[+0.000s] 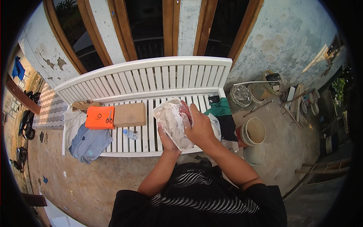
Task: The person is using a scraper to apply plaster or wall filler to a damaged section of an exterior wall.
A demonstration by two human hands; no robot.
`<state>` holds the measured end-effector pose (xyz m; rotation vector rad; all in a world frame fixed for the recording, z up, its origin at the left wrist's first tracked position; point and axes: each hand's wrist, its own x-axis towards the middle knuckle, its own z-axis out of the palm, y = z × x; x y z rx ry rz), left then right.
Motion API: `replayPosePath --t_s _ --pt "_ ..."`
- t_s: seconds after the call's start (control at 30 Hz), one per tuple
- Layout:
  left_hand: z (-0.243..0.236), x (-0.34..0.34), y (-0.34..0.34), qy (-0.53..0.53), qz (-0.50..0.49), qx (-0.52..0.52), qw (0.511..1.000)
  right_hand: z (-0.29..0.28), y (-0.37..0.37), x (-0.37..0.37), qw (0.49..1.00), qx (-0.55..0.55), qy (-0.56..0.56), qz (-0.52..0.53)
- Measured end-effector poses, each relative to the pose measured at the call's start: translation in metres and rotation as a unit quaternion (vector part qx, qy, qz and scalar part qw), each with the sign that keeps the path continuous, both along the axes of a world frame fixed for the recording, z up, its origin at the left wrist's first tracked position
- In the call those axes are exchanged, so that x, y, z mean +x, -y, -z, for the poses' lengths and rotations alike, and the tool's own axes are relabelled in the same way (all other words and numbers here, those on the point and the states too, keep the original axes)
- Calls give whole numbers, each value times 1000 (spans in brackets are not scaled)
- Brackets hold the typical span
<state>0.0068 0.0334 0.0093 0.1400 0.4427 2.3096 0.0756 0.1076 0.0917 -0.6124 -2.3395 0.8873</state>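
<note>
In front of my chest, over a white slatted bench [156, 125], I hold a rough rectangular tray-like thing [168, 123] smeared with whitish, plaster-like matter. My left hand [168, 140] grips its lower left edge from below. On its right side, my right hand [198, 126] is closed, with the fingers curled over the top and partly hidden. Something red [185, 109] shows beside the right fingers, coated in white; its kind I cannot make out. White smears mark both hands.
On the bench lie an orange box with scissors [100, 117], a brown cardboard box [130, 114], a small plastic bottle [130, 134], blue-grey cloth [89, 142], green cloth [220, 107] and a phone [214, 99]. Buckets [255, 131] and a rubble-filled pail [241, 94] stand at right.
</note>
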Motion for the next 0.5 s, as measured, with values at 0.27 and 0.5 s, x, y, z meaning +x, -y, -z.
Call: replayPosePath --t_s 0.27,0.5 --pt "-5 -8 6 10 26 52 998 -21 -24 15 999 46 6 14" --pt "7 -5 -4 22 -8 5 1000 9 -36 15 994 -90 56 27"
